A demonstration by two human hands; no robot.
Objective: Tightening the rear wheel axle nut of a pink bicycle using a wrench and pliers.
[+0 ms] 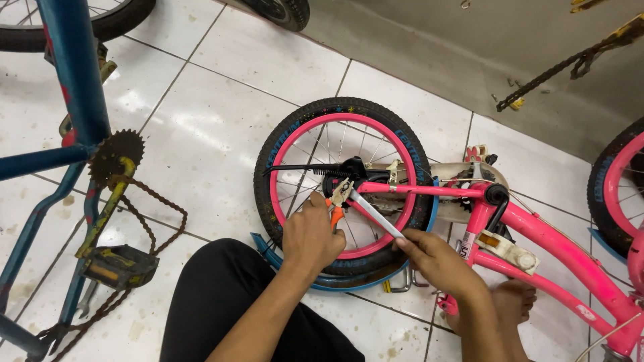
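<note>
Partly hidden: axle nut behind tool tips.
Left hand [310, 236] grips orange-handled pliers [337, 201]; right hand [433, 258] clasps silver wrench [376, 214] at pink wheel [343, 184].

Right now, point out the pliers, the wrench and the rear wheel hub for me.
pliers [337, 201], head view, on the metal jaws above the orange grips.
wrench [376, 216], head view, mid-shaft of the silver handle.
rear wheel hub [339, 179], head view, on the dark centre of the pink wheel.

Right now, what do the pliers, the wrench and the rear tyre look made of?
Pliers: bare steel head, orange handles that look plastic-coated. Wrench: bright plated steel, judging by its silvery glare. Rear tyre: matte black rubber with moulded tread, on a glossy pink painted rim, probably metal.
</note>
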